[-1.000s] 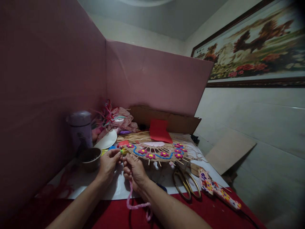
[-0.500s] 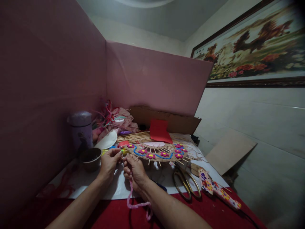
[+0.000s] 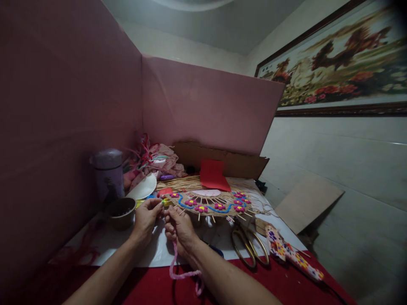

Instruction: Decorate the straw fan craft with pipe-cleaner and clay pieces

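Observation:
My right hand [image 3: 180, 225] is closed around a length of fuzzy pink yarn [image 3: 178, 275], whose tail hangs below the wrist and curls over the red cloth. Beside it, my left hand [image 3: 146, 217] pinches with thumb and forefinger; whatever lies between the fingertips is too small to make out. Both sets of fingertips almost meet, close to the left end of a curved cardboard piece [image 3: 229, 206]. That piece carries magenta flowers with yellow centres and a wavy blue line, and thin sticks poke out along its edges.
Gold-handled scissors [image 3: 249, 248] and a flower-patterned glue gun [image 3: 294, 256] lie at the right. A dark bowl [image 3: 121, 212], a lidded purple cup [image 3: 108, 176] and a white paper plate [image 3: 143, 186] stand left. Behind are long sticks, red paper [image 3: 213, 173] and cardboard [image 3: 244, 165].

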{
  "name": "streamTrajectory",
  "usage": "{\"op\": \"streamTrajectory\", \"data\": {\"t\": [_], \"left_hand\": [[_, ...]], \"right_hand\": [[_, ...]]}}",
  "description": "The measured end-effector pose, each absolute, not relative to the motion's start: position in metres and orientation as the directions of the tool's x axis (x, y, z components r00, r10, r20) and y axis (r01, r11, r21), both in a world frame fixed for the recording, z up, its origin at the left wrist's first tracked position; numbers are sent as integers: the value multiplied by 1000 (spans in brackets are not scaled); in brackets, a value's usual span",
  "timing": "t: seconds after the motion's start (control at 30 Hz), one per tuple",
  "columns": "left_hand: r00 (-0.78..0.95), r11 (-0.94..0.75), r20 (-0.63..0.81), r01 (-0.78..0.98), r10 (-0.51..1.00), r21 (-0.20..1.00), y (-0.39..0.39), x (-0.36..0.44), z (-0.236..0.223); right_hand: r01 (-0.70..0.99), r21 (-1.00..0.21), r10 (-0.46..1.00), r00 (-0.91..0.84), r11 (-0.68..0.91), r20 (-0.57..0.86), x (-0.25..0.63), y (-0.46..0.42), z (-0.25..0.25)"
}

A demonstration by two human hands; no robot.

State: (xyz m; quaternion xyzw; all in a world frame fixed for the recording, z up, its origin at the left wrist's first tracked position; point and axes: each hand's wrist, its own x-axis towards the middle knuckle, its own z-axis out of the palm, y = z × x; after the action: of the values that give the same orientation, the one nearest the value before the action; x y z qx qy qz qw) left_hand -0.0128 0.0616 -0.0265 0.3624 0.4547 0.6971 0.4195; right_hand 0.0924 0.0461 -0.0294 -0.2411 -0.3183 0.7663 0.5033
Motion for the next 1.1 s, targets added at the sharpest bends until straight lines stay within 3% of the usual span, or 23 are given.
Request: {"op": "streamTrajectory", "data": {"t": [1.1], "left_hand": [[-382,-240,139,-231,914,943,61,-13,-26]], "right_hand": [[-622,-727,921,-388,-291,-37,92,47,-31]]}}
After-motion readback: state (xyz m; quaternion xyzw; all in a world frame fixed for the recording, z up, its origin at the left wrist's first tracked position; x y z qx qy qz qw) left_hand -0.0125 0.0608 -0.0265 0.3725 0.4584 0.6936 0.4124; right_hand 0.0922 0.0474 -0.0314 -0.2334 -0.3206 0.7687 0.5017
